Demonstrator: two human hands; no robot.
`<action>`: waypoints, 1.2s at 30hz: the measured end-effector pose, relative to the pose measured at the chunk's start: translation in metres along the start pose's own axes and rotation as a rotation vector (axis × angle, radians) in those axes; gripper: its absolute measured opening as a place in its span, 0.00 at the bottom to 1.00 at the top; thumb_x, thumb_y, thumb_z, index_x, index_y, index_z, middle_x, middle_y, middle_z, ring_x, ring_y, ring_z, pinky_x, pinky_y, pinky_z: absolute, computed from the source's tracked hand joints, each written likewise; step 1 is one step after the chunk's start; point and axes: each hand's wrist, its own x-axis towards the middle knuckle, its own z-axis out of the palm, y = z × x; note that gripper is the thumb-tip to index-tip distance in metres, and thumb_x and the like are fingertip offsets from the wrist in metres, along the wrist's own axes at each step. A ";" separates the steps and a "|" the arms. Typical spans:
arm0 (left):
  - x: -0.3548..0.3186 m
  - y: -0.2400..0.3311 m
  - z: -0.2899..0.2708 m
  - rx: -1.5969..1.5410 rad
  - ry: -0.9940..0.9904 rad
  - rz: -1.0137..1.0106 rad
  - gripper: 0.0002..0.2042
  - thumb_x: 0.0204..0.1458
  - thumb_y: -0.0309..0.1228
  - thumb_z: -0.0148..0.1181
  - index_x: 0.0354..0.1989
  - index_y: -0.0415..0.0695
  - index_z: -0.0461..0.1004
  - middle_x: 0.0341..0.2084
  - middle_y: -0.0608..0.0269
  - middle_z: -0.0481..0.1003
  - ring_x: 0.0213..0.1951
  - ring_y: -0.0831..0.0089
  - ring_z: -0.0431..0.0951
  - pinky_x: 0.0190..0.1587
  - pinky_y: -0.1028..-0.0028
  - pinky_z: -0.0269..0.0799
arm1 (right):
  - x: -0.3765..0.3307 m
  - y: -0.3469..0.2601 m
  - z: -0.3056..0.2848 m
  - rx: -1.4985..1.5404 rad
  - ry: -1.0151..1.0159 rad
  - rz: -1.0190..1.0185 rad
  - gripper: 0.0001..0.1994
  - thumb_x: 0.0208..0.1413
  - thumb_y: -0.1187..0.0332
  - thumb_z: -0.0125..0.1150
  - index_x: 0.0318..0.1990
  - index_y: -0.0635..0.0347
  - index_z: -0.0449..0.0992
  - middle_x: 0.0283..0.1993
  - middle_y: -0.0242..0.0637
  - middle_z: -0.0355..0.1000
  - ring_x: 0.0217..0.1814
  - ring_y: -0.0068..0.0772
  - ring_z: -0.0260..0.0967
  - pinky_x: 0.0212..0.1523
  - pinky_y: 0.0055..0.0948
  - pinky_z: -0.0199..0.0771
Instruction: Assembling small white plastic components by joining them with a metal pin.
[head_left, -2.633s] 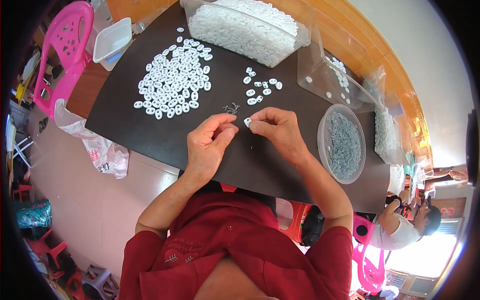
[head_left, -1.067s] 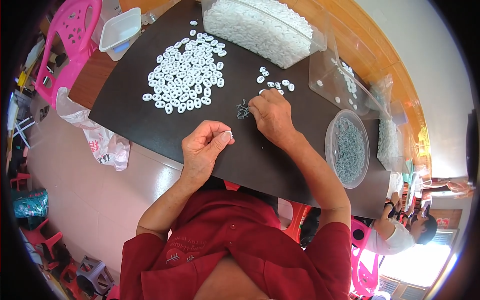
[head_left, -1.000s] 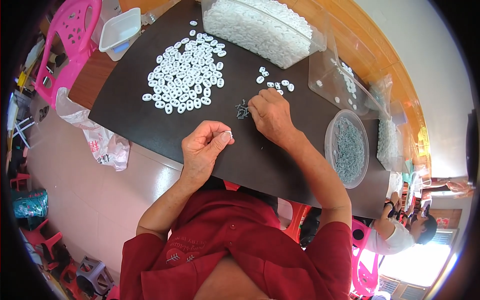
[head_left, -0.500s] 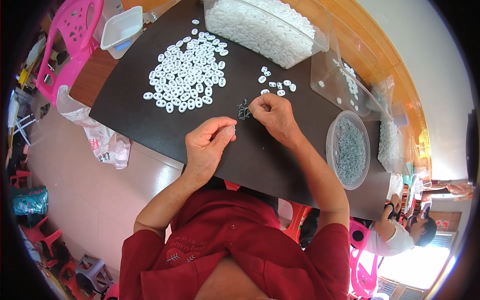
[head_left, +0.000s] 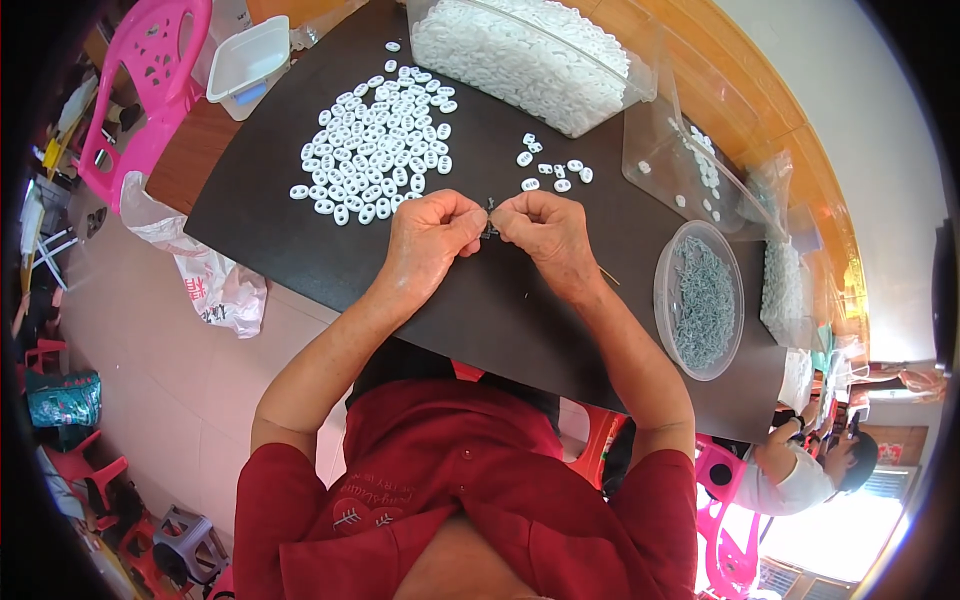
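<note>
My left hand (head_left: 435, 232) and my right hand (head_left: 547, 235) meet above the dark table, thumbs and forefingers pinched, fingertips almost touching. What each pinch holds is too small and hidden to make out. A little heap of grey screws (head_left: 490, 232) lies just under the fingertips, partly covered by them. Beyond my left hand spreads a large group of white oval plastic pieces (head_left: 370, 150) with holes through them. Several more white pieces (head_left: 561, 186) lie loose past my right hand.
A clear bin (head_left: 520, 85) heaped with white pieces stands at the far side. To the right are a tilted clear lid (head_left: 655, 165) with scattered pieces and a round tub of screws (head_left: 703, 310). A white tray (head_left: 250, 60) sits far left. Another person (head_left: 800, 465) sits at right.
My left hand has moved up and right, bringing its fingertips to those of my right hand, over the screws. A white bit seen at the left fingertips before is now hidden.
</note>
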 end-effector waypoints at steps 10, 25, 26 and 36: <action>0.000 0.002 0.000 0.032 0.026 -0.050 0.08 0.54 0.31 0.56 0.29 0.39 0.73 0.18 0.71 0.68 0.21 0.86 0.65 0.23 0.85 0.60 | -0.004 0.001 0.005 0.095 0.057 -0.010 0.06 0.49 0.72 0.60 0.30 0.68 0.75 0.26 0.28 0.70 0.27 0.13 0.62 0.29 0.16 0.61; 0.012 -0.006 -0.002 1.177 -0.008 0.539 0.04 0.45 0.25 0.59 0.30 0.41 0.72 0.24 0.57 0.73 0.30 0.59 0.74 0.32 0.63 0.69 | 0.004 0.013 -0.009 -0.023 0.124 0.008 0.06 0.48 0.73 0.60 0.30 0.67 0.75 0.25 0.25 0.68 0.26 0.12 0.61 0.27 0.14 0.60; 0.012 -0.005 -0.003 1.157 -0.003 0.552 0.05 0.45 0.24 0.59 0.31 0.41 0.73 0.24 0.56 0.74 0.30 0.59 0.74 0.32 0.63 0.69 | 0.004 0.013 -0.009 -0.023 0.124 0.007 0.06 0.48 0.73 0.60 0.30 0.67 0.75 0.25 0.25 0.68 0.26 0.12 0.61 0.27 0.14 0.60; 0.008 0.003 -0.001 0.688 -0.016 0.491 0.04 0.48 0.22 0.59 0.33 0.37 0.74 0.22 0.60 0.73 0.24 0.74 0.73 0.28 0.76 0.68 | 0.000 0.004 -0.001 0.130 0.049 0.042 0.06 0.48 0.72 0.59 0.30 0.68 0.75 0.25 0.29 0.70 0.27 0.15 0.62 0.29 0.17 0.62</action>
